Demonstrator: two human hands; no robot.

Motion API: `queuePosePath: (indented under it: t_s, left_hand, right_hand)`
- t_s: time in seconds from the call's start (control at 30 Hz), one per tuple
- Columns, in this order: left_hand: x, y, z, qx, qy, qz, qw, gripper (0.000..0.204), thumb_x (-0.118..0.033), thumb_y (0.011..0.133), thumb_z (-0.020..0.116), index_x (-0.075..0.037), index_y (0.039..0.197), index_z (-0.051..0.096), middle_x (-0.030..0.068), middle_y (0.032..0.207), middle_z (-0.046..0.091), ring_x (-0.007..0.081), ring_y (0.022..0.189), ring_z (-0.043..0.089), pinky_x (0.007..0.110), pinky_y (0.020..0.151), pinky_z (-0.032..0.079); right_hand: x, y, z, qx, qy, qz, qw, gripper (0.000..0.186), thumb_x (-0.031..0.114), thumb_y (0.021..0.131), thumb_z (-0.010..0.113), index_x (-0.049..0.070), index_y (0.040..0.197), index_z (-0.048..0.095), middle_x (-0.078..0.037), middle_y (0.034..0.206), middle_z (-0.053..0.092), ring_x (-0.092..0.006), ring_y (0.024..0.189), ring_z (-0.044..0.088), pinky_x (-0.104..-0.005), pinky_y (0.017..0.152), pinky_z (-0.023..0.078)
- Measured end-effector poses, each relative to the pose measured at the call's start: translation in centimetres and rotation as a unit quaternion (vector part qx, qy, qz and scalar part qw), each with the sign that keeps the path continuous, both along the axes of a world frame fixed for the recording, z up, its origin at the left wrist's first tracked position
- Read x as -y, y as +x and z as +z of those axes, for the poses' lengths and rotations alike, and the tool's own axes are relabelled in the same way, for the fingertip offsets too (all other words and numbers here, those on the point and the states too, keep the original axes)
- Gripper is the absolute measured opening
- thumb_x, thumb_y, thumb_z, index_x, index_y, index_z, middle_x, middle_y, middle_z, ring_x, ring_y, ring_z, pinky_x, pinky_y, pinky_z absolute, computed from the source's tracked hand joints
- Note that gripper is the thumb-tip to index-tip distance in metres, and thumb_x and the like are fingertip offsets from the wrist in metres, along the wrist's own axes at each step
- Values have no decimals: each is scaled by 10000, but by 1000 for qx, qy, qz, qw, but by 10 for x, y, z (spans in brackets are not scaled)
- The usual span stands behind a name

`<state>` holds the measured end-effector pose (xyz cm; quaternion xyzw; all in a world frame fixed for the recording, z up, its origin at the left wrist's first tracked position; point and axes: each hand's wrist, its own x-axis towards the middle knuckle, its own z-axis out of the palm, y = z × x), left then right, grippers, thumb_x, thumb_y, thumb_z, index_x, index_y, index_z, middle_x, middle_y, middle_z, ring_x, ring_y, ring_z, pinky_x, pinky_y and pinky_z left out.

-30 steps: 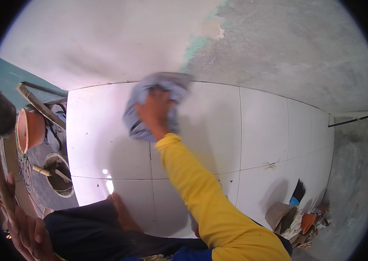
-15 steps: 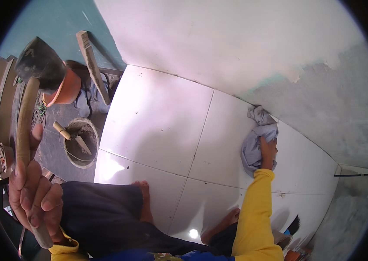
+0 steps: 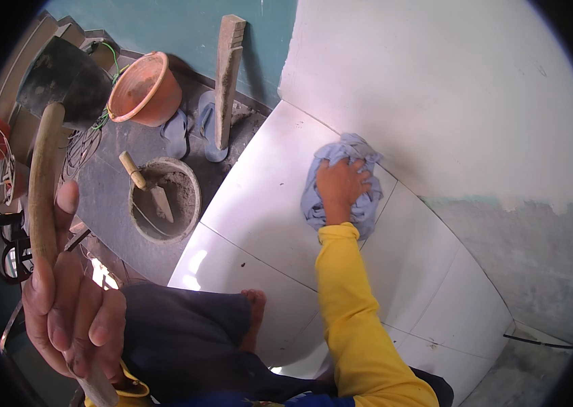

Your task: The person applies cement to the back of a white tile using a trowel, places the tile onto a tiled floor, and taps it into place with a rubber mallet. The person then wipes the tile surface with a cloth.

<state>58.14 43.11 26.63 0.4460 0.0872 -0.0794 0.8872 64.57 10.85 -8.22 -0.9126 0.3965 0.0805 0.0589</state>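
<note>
Two hands are gripping: right hand [image 3: 342,184] is pressing one rag [image 3: 341,178] onto tile [image 3: 266,197]; left hand [image 3: 69,319] is clamping one handle [image 3: 44,183], probably wooden.

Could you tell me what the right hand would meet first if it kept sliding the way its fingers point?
Probably the white wall: the right hand presses the blue rag near the tile edge.

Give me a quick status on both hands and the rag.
Right hand pressed on blue rag, flat on white tile. Left hand grips wooden handle. Nothing blocking the rag.
</note>
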Motion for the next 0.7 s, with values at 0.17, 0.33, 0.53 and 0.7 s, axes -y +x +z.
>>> queuePosePath:
  t_s: [0.17, 0.33, 0.53, 0.7]
  left_hand:
    - [-13, 2, -1, -38, -25, 32, 998, 691, -137, 1159, 463, 89, 1679, 68, 21, 609, 534, 140, 365, 485, 335, 542, 553]
    - [-22, -1, -8, 13, -21, 11, 1000, 689, -141, 1175, 391, 8, 1714, -12, -9, 640, 531, 76, 416, 527, 290, 503, 541]
    - [-11, -3, -4, -7, -63, -36, 997, 708, -121, 1161, 403, 19, 1711, -20, 6, 654, 541, 98, 417, 529, 323, 562, 566]
    - [-10, -7, 7, -67, -70, -63, 993, 699, -152, 1162, 437, 54, 1693, 31, 11, 626, 537, 124, 393, 504, 343, 588, 554]
  right_hand:
    - [-63, 70, -6, 61, 20, 66, 996, 580, 488, 979, 642, 45, 1341, 735, -207, 1586, 480, -457, 1390, 443, -648, 1129, 331]
    - [-84, 95, -10, 88, 63, 113, 988, 568, 425, 955, 680, -3, 1324, 743, -205, 1585, 490, -446, 1381, 428, -632, 1132, 292]
    - [-82, 80, 1, 162, 103, 361, 913, 437, 376, 925, 718, 101, 1258, 783, -118, 1583, 545, -393, 1381, 480, -619, 1132, 323]
    - [-44, 23, 20, 228, 89, 277, 929, 509, 386, 916, 750, 61, 1308, 744, -129, 1594, 546, -425, 1419, 465, -651, 1176, 302]
